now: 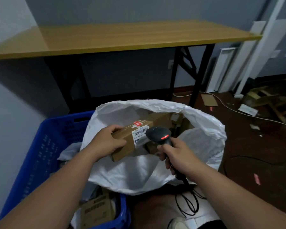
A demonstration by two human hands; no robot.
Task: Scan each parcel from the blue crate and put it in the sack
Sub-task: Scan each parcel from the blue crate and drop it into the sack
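Note:
My left hand point(106, 142) grips the near end of a long brown cardboard parcel point(139, 134) with a white barcode label, held over the open mouth of the white sack point(139, 172). My right hand point(177, 154) grips the handle of a black barcode scanner point(158, 134). Its head points at the label from close by and a red light glows on it. The blue crate point(45, 151) stands at the left, with a grey bag and another cardboard parcel point(97, 212) inside. More cardboard boxes lie deep in the sack.
A yellow-topped table point(122, 37) with black legs stands behind the sack. The scanner's black cable point(188, 200) loops down by my knee. Cardboard scraps, white cables and wooden clutter litter the floor at the right; white panels lean on the wall.

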